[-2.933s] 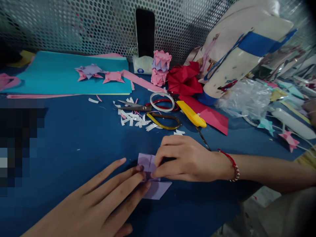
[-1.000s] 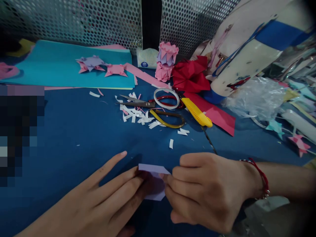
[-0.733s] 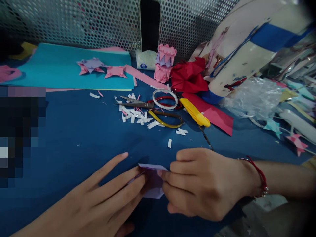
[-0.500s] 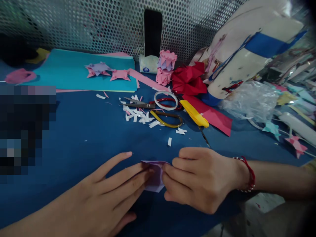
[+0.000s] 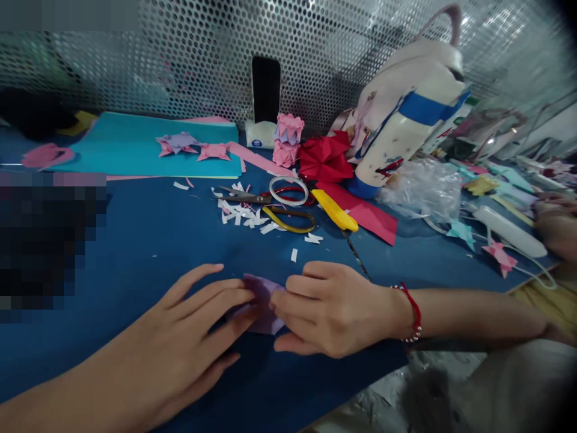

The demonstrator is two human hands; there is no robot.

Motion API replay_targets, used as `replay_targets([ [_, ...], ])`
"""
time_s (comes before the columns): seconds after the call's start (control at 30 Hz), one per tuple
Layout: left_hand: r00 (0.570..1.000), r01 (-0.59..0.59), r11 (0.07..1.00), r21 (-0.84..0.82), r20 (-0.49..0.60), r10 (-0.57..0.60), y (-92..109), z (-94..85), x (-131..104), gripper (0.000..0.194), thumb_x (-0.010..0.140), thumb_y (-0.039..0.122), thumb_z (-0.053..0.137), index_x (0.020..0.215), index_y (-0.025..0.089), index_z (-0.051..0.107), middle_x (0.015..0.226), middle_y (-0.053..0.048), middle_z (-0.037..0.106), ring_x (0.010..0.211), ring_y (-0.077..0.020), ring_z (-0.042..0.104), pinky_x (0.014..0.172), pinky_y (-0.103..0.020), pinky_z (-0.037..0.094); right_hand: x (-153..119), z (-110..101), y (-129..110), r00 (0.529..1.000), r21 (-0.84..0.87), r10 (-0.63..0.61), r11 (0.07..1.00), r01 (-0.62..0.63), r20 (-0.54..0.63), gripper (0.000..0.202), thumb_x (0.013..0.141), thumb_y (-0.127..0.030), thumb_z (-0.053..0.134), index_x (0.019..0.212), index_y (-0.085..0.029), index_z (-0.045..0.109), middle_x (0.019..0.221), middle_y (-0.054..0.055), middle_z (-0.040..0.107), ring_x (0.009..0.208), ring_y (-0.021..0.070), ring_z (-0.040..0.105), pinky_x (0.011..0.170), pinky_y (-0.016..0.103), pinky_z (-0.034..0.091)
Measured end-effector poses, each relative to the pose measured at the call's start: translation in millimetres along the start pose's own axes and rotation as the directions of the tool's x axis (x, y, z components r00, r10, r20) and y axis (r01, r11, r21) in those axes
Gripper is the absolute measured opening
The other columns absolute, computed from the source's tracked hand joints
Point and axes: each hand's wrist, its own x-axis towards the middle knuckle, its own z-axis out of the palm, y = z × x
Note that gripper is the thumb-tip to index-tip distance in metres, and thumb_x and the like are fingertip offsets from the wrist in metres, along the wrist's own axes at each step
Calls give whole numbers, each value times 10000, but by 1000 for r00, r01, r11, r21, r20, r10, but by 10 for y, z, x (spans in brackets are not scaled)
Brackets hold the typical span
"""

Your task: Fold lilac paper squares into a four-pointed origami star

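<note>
– Where is the purple paper [image 5: 260, 287] to be found?

– It is found on the near middle of the table [image 5: 135, 228], between the two hands. Its right side is pinched by the curled fingers of the right hand [image 5: 331, 307], on whose wrist a red bracelet [image 5: 412, 307] with beads is worn.

– And the left hand [image 5: 180, 340]?

– Its fingers are spread, with some fingertips rested on the paper's left part; the thumb is held apart, and nothing is seen clasped by it.

– Can any writing be read?

– Very little. A round blue emblem is printed on the small white pack [image 5: 260, 135] at the far middle, but its lettering is too small to be made out. A small red and blue picture is shown on the white bottle [image 5: 381, 153] at the far right. Red lettering on the carton [image 5: 444, 133] beyond it is partly covered.

– What is set out just beyond the hands?

– White scraps [image 5: 238, 213] are scattered around the scissors [image 5: 252, 198], across whose red handle a white ring [image 5: 271, 191] is laid. To their right, a yellow cutter [image 5: 336, 210] is seen, unlabelled as far as can be told.
</note>
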Motion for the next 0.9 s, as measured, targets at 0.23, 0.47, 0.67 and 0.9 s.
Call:
replay_targets([
  [0.23, 994, -91, 981, 173, -38, 99, -349, -80, 229, 363, 1302, 141, 521, 1456, 322, 796, 1355, -35, 787, 1261, -258, 678, 1249, -394, 495, 34, 7, -145, 999, -1, 18, 1000, -18, 34, 566, 1346, -522, 736, 920, -163, 834, 887, 36, 697, 867, 213, 559, 726, 372, 356],
  [0.47, 971, -233, 963, 133, 76, 225, -531, -88, 616, 205, 1285, 230, 641, 1141, 295, 771, 1843, -102, 690, 1727, -296, 615, 1426, -492, 513, 41, 25, -178, 1000, -34, 6, 999, -6, -10, 603, 1361, -532, 698, 887, -175, 809, 835, 19, 662, 816, 210, 545, 724, 377, 353],
  [0.67, 950, -307, 930, 204, 129, 285, -614, -177, 859, 133, 1128, 134, 822, 1077, 255, 805, 1931, -92, 671, 1745, -360, 669, 1471, -554, 518, 70, 29, -191, 999, -47, 7, 999, -9, -41, 622, 1358, -526, 710, 847, -182, 798, 782, 2, 613, 773, 202, 522, 688, 365, 348],
  [0.9, 945, -222, 974, 34, 252, 207, -743, -257, 839, 276, 974, 103, 907, 1158, 301, 856, 1908, -72, 691, 1779, -382, 645, 1452, -607, 569, 52, 25, -200, 1000, -37, -3, 999, 4, 1, 592, 1351, -533, 722, 894, -166, 803, 830, 19, 646, 809, 202, 560, 685, 366, 348],
])
